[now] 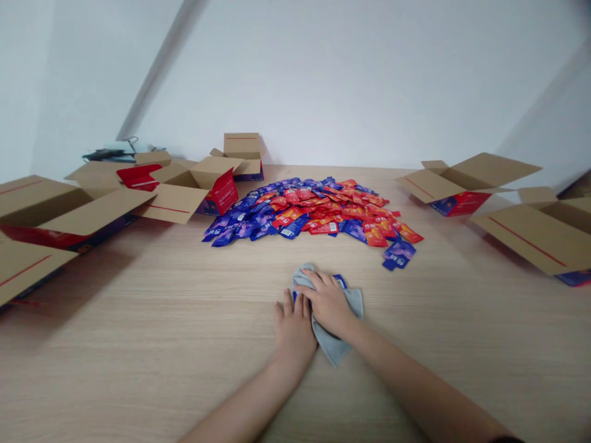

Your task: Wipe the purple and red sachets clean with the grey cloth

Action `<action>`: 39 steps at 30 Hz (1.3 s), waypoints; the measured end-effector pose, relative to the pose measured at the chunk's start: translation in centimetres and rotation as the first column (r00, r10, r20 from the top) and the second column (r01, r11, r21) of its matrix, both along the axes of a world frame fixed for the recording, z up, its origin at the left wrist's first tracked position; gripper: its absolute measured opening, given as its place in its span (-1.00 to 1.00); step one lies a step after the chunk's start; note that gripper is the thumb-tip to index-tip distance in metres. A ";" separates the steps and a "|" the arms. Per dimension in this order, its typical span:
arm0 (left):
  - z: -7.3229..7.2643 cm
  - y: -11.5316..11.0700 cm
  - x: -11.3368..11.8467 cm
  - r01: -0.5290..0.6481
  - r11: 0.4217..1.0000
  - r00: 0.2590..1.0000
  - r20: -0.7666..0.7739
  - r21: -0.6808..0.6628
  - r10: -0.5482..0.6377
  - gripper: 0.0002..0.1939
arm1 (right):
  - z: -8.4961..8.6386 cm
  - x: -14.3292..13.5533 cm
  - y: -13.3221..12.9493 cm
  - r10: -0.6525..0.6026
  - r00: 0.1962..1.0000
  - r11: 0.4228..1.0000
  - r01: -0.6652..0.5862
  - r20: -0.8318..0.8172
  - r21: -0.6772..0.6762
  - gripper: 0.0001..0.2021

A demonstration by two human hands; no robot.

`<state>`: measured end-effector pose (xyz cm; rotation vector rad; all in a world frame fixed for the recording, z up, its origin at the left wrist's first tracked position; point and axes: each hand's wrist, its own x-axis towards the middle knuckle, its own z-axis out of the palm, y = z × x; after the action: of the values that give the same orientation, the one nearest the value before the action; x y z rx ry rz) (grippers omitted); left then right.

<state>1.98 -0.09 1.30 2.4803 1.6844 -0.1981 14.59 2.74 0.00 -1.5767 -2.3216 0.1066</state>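
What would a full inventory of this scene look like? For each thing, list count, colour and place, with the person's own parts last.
Table: one, pale wood colour, across the foreground
Wall: at least one, white, behind the table
Left boxes: at least four, brown with red and blue, left side
Right boxes: two, brown with red and blue, right side
Packet pile: too many to count, blue and red-orange, table centre
Dark items: count unclear, dark, back left
Cloth: one, grey, under the right hand
Covered packet: one visible, blue, partly under the cloth
Left hand: one, bare, beside the cloth
Right hand: one, bare, on the cloth
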 end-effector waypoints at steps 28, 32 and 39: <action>-0.9 0.0 -0.2 -0.004 0.996 0.991 0.136 0.084 -0.008 -0.38 | 4.8 9.1 -0.6 -0.315 0.943 0.946 0.304 -0.105 -0.109 -0.48; -0.4 0.1 -0.5 0.016 0.998 0.994 0.109 0.068 -0.024 -0.36 | 5.0 4.1 -0.4 -0.202 0.956 0.978 0.209 -0.215 0.009 -0.45; 0.3 0.4 -0.6 0.044 0.999 0.999 0.030 0.012 -0.045 -0.42 | 1.5 -0.7 -0.5 -0.040 0.998 0.999 0.040 -0.055 -0.001 -0.52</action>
<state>1.42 0.27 1.57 2.5178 1.6248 -0.1555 13.89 2.20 1.46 -1.5988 -2.2466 0.1387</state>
